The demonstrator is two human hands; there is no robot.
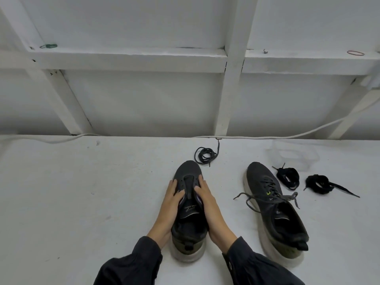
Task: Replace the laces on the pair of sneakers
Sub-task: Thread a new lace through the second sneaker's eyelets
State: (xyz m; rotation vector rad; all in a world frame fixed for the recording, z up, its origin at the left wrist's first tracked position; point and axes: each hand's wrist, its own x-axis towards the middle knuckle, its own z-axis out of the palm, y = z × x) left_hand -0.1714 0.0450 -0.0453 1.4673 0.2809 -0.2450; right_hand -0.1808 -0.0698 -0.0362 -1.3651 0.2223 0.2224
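Holding unlaced sneaker point(188, 169) mid-table, toe pointing away | left hand point(172, 199) and right hand point(206, 199) grip its sides, fingers curled over eyelet flaps | laced sneaker point(265, 182) just right | loose lace point(204, 154) beyond toe | black lace bundle point(287, 177) and second bundle point(319, 184) farther right

No text can be read in full. The tongue point(188, 209) of the laceless sneaker point(188, 169) carries two short lines of pale print and a slanted logo stroke; the characters are too small and blurred to make out. The laced sneaker point(259, 175) carries one small yellow-green mark point(268, 193) beside its eyelets; no letters or numbers show on it.
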